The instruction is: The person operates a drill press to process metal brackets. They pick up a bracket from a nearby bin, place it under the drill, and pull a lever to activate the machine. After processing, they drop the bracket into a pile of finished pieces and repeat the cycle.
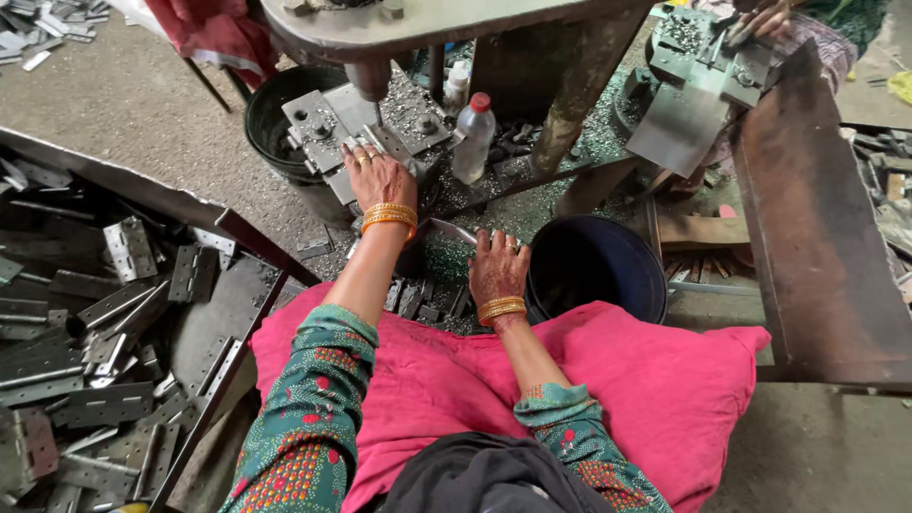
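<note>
Under the drill, left hand (377,176) presses flat steel hinge (366,147); right hand (497,269) rests released.

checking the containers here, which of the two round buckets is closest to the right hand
The dark blue bucket just beside the right hand. The black bucket stands farther off, up past the left hand.
</note>
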